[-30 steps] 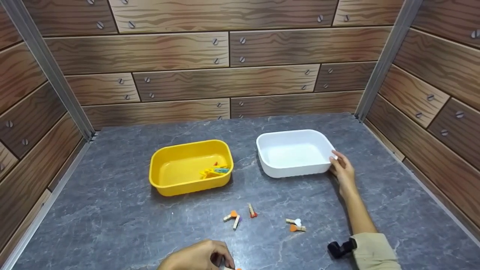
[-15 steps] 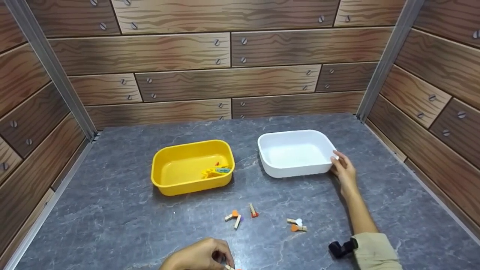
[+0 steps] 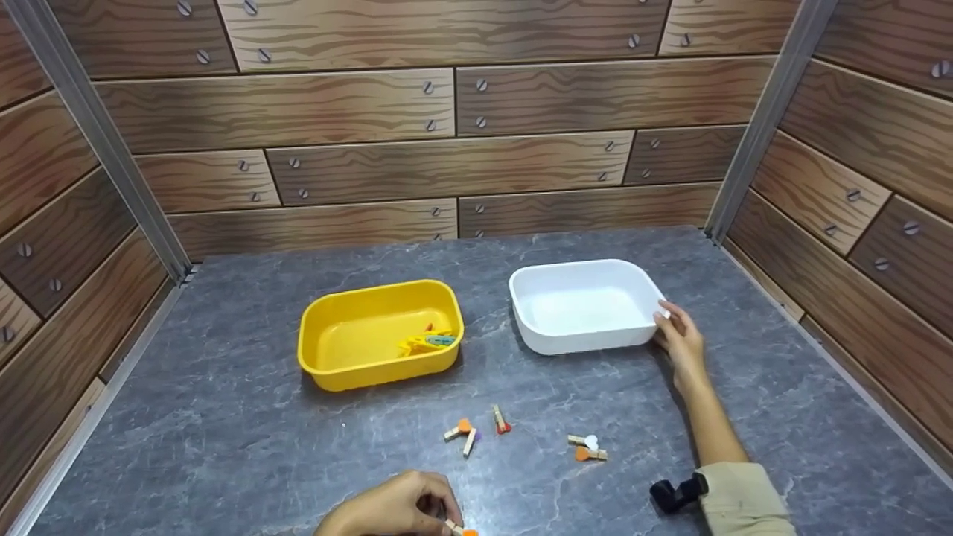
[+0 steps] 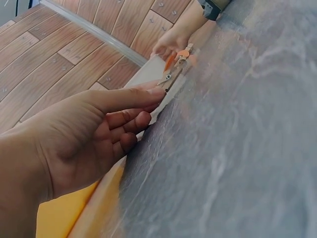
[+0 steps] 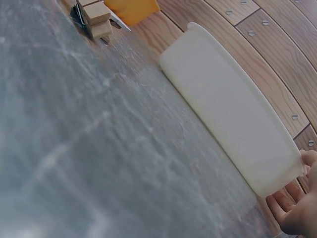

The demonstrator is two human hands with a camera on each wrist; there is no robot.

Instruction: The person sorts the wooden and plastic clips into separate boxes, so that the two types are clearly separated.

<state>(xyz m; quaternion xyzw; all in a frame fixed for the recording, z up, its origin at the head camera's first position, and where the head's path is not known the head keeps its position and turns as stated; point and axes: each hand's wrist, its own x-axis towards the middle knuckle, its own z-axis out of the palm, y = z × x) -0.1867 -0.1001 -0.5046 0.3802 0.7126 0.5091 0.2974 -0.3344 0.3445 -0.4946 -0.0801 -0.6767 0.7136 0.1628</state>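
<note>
My left hand (image 3: 394, 505) is low in the head view, near the bottom edge. Its thumb and fingers pinch a wooden clothespin (image 3: 456, 528) with an orange end; the left wrist view shows this clothespin's metal spring (image 4: 168, 77) just beyond the thumb. My right hand (image 3: 683, 344) grips the right end of a white plastic bin (image 3: 584, 343), thumb and fingers at the rim. Seen from the right wrist, the bin's long side (image 5: 233, 109) stands on the table and the fingers curl round its near corner.
A yellow bin (image 3: 380, 372) at left holds yellow and blue plastic clothespins (image 3: 428, 342). Several small wooden clothespins lie on the grey table: an orange one (image 3: 464, 426), a red one (image 3: 501, 426) and a white one (image 3: 590, 442). Wood-patterned walls (image 3: 365, 104) enclose the table.
The clothespin in my left hand has come further into the head view, its orange end now showing. My right hand and the white bin stay as they were.
</note>
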